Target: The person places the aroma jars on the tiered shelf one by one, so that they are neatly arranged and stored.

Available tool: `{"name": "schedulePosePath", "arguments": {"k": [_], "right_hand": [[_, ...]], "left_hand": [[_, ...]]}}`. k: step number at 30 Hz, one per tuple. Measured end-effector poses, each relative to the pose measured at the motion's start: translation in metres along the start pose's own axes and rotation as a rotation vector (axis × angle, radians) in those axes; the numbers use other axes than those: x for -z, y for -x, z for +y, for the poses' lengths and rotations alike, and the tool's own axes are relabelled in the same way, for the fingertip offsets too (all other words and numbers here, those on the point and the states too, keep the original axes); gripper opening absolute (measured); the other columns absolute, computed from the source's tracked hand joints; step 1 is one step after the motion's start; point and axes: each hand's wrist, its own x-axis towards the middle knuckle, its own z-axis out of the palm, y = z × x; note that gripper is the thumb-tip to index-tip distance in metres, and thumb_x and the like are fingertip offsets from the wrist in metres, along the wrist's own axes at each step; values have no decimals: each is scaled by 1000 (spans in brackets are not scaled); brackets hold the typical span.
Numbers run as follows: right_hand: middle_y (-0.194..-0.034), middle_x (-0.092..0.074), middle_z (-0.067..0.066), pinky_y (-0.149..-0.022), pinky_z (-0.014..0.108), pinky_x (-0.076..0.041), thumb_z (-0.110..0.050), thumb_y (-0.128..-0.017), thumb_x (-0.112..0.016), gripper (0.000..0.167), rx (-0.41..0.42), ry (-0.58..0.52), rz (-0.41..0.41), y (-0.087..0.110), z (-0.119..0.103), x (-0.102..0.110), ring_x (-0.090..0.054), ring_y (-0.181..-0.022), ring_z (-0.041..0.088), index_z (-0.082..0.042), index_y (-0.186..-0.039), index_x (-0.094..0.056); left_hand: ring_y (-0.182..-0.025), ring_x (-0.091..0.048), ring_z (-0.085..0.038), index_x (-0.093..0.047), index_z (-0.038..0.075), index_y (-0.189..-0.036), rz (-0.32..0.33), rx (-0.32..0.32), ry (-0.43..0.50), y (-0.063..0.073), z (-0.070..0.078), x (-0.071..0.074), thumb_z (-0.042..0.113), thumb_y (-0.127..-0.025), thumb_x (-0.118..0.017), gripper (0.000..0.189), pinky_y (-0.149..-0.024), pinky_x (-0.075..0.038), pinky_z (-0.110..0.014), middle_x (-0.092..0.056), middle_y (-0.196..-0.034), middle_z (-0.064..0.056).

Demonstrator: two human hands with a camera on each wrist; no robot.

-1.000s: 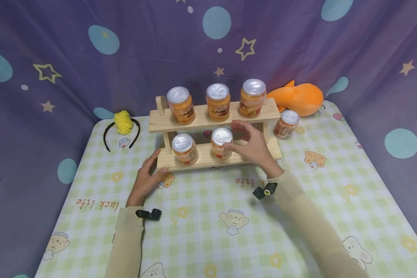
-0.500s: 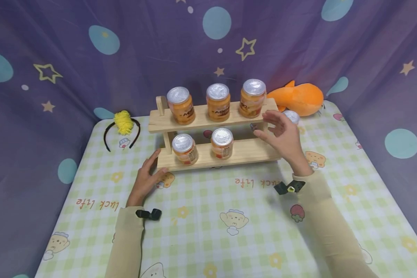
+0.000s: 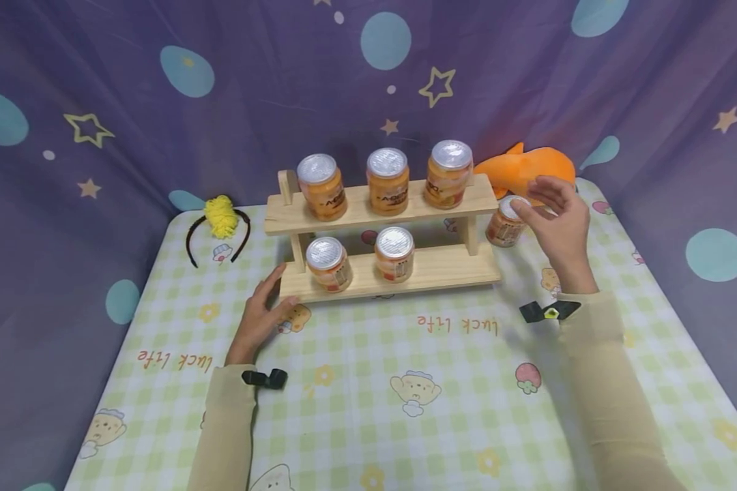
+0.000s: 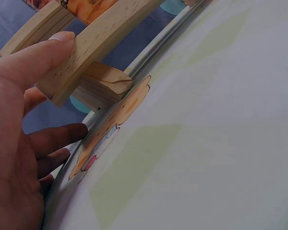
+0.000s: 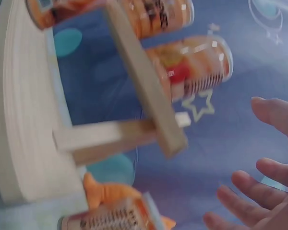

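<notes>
A two-tier wooden shelf (image 3: 442, 262) stands mid-table. Orange jars with silver lids, such as one jar (image 3: 388, 185), line its upper board, three in all. On the lower board are two more, a left jar (image 3: 329, 267) and a middle jar (image 3: 395, 258). My left hand (image 3: 259, 314) holds the lower board's left end, its thumb against the front edge in the left wrist view. My right hand (image 3: 560, 221), fingers spread and holding nothing, is beside a loose jar (image 3: 502, 228) on the tablecloth, right of the shelf. Whether the thumb touches its lid, I cannot tell.
An orange plush toy (image 3: 522, 167) lies behind the loose jar. To the left of the shelf sits a dark headband with a yellow pompom (image 3: 221, 217). A purple patterned curtain (image 3: 252, 88) encloses the back and sides of the checked tablecloth (image 3: 356, 409).
My right hand has left the middle jar on the lower board and moved right to the loose jar, fingers spreading. My left hand stays at the shelf's end.
</notes>
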Motion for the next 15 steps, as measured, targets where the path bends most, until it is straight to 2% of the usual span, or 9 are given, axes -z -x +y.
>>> {"name": "schedulePosePath", "arguments": {"k": [4, 11, 15], "right_hand": [[-108, -70, -10, -82, 12, -53, -9, -79, -84, 44, -51, -14, 38, -7, 11, 5, -66, -103, 7, -10, -120, -66], [-110, -64, -16, -84, 12, -50, -20, -82, -84, 52, -106, 87, 43, -16, 33, 6, -63, -111, 11, -9, -127, -62], [-129, -63, 0, -90, 21, -47, -27, -83, -82, 62, -140, 200, 12, -20, 47, 4, -58, -121, 18, -9, -137, -55]], "left_hand": [[-152, -29, -36, -33, 34, -157, -1, 0, -5, 0, 2, 1, 26, -94, -71, 75, -124, -19, -59, -37, -161, -15], [-151, -30, -35, -33, 34, -157, 0, -2, 1, 1, 2, 1, 25, -94, -71, 75, -124, -19, -58, -39, -160, -15], [-151, -30, -34, -33, 35, -157, -3, 1, 1, 1, 1, 0, 25, -94, -71, 74, -124, -18, -59, -41, -159, -14]]}}
